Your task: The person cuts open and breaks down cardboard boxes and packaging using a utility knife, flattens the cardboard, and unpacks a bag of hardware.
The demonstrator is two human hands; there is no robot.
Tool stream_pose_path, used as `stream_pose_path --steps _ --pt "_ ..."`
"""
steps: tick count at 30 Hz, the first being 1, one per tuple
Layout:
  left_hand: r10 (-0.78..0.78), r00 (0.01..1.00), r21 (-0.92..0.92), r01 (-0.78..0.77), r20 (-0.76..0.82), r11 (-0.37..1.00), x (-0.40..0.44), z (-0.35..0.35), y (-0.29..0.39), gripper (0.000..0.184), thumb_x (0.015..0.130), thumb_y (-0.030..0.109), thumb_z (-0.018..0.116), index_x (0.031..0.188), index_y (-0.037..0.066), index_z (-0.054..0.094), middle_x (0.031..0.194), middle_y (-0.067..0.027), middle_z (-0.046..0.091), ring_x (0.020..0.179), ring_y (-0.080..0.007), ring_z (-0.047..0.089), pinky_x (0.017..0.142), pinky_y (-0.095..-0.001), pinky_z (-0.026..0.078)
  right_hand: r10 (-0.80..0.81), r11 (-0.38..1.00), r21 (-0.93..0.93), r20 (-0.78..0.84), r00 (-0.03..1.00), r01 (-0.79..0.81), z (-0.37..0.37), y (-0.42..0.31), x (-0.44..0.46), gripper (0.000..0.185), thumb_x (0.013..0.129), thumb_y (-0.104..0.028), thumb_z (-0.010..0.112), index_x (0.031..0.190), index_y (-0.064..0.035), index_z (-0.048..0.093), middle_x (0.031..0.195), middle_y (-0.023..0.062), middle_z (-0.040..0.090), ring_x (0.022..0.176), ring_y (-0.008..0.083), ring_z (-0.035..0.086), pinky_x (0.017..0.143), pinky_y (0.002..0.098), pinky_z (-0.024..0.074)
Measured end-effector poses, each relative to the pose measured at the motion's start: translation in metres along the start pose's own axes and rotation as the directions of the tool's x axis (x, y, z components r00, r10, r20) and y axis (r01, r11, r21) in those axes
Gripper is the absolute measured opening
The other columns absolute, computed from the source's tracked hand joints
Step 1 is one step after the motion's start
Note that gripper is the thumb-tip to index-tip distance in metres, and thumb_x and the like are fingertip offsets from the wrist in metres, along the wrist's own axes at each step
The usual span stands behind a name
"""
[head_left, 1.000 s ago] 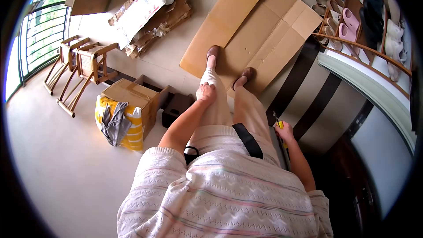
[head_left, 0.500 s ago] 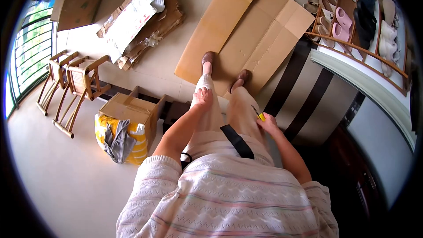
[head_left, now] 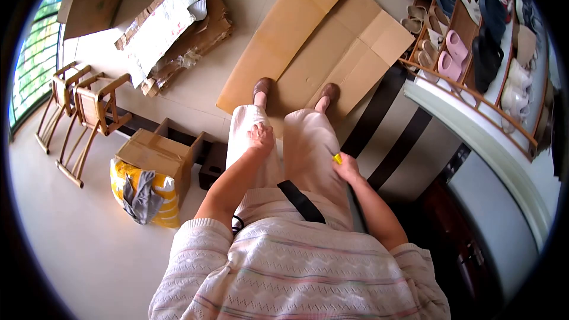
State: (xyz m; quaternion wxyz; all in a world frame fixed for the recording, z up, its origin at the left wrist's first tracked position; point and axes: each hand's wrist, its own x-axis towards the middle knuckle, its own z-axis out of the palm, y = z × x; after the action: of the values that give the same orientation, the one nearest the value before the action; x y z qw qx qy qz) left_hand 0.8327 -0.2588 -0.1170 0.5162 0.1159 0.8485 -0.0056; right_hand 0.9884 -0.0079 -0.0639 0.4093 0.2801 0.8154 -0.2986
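Observation:
My left hand [head_left: 261,138] lies on my left thigh near the knee, its fingers outstretched over the pale trousers [head_left: 246,121] and nothing in it. At the outer side of my right thigh, my right hand [head_left: 348,169] is closed around a small yellow-handled tool [head_left: 338,159]. Only a bit of its yellow end shows; the rest is hidden by the fingers. Under my brown shoes [head_left: 329,91] is a large flattened cardboard sheet [head_left: 320,53] on the tiled floor. A black strap [head_left: 301,201] crosses my lap.
Folded cardboard pieces [head_left: 207,35] lie ahead to the left. Two bamboo stools [head_left: 98,104] stand at left. Nearer is a cardboard box [head_left: 157,151] beside a yellow-and-white bag [head_left: 160,198] with a grey cloth. A shoe rack [head_left: 468,86] with several shoes stands at right.
The view has shifted, so the surroundings appear farther left. My knees look more bent. The tool's thin dark tip, visible before, is now out of sight; both hands stay at my thighs.

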Motion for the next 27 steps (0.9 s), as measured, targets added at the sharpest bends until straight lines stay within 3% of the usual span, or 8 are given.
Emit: stream_pose_path --steps 2,5,10,17,21,22,26,27 --pt "-0.057 0.997 -0.069 0.053 -0.057 0.996 0.008 0.012 0.015 0.027 0.08 0.018 0.048 0.104 0.012 0.059 0.117 -0.0121 0.045 0.112 -0.027 0.043 0.088 -0.0434 0.038 -0.015 0.99 -0.141 0.078 0.997 0.026 -0.026 -0.006 0.002 0.026 0.077 -0.028 0.057 0.093 -0.0074 0.055 0.082 0.0172 0.061 0.079 0.0369 0.059 0.067 0.0456 0.0463" --pt "-0.097 0.995 -0.109 0.092 -0.037 0.99 0.003 0.021 0.041 0.028 0.083 0.023 0.045 0.105 0.013 0.061 0.117 -0.011 0.046 0.113 -0.0267 0.041 0.09 -0.0439 0.036 -0.119 0.976 -0.172 0.108 0.987 0.136 -0.057 0.02 0.003 0.025 0.079 -0.024 0.057 0.097 -0.0088 0.053 0.088 0.0167 0.061 0.083 0.0362 0.058 0.069 0.0449 0.0466" --pt "-0.179 0.984 -0.166 0.174 -0.015 0.971 0.002 0.014 0.091 0.03 0.078 0.019 0.05 0.105 0.012 0.061 0.117 -0.0109 0.045 0.115 -0.0273 0.038 0.09 -0.0488 0.033 -0.117 0.951 -0.254 0.225 0.967 0.174 -0.073 0.054 0.016 0.026 0.079 -0.023 0.058 0.101 -0.0111 0.051 0.095 0.0149 0.059 0.091 0.0333 0.057 0.074 0.043 0.0461" --pt "-0.108 0.992 -0.183 0.118 0.065 0.976 0.031 0.015 0.115 0.031 0.078 0.016 0.048 0.106 0.013 0.06 0.12 -0.0103 0.044 0.12 -0.0268 0.032 0.09 -0.0539 0.028 -0.126 0.901 -0.356 0.336 0.934 0.249 -0.087 0.049 0.035 0.026 0.079 -0.023 0.058 0.101 -0.0108 0.05 0.09 0.0151 0.06 0.085 0.0354 0.058 0.071 0.0444 0.0461" --pt "-0.119 0.991 -0.029 0.122 0.068 0.992 0.051 0.017 0.123 0.032 0.078 0.021 0.051 0.108 0.014 0.059 0.118 -0.0069 0.048 0.12 -0.0265 0.032 0.09 -0.0566 0.026 -0.026 0.925 -0.341 0.378 0.925 0.165 -0.097 0.032 0.053 0.026 0.079 -0.024 0.057 0.098 -0.0082 0.051 0.088 0.0172 0.06 0.085 0.0359 0.058 0.071 0.0445 0.0462" --pt "-0.061 0.984 -0.083 0.076 0.17 0.994 0.054 0.0 0.118 0.034 0.082 0.02 0.046 0.113 0.014 0.057 0.123 -0.0091 0.047 0.12 -0.0319 0.03 0.091 -0.0604 0.022 0.011 0.931 -0.338 0.395 0.919 0.135 -0.099 0.027 0.058 0.026 0.079 -0.026 0.057 0.097 -0.0073 0.051 0.086 0.0179 0.06 0.085 0.0362 0.058 0.071 0.0445 0.0461" --pt "-0.043 0.995 -0.161 0.056 0.085 0.985 0.072 -0.015 0.102 0.032 0.08 0.02 0.049 0.109 0.012 0.058 0.117 -0.0086 0.051 0.116 -0.0293 0.037 0.091 -0.059 0.023 -0.059 0.978 -0.173 0.297 0.953 0.114 -0.103 0.028 0.101 0.03 0.076 -0.032 0.059 0.089 -0.0059 0.055 0.083 0.0187 0.061 0.081 0.0379 0.058 0.068 0.044 0.0462" --pt "-0.037 0.996 -0.164 0.051 0.086 0.985 0.077 -0.02 0.099 0.031 0.079 0.02 0.05 0.108 0.013 0.059 0.114 -0.0078 0.053 0.114 -0.0277 0.039 0.091 -0.0569 0.025 -0.062 0.96 -0.25 0.253 0.965 0.128 -0.111 0.021 0.119 0.03 0.076 -0.032 0.06 0.089 -0.0053 0.055 0.083 0.0195 0.061 0.08 0.038 0.058 0.068 0.0439 0.0462"
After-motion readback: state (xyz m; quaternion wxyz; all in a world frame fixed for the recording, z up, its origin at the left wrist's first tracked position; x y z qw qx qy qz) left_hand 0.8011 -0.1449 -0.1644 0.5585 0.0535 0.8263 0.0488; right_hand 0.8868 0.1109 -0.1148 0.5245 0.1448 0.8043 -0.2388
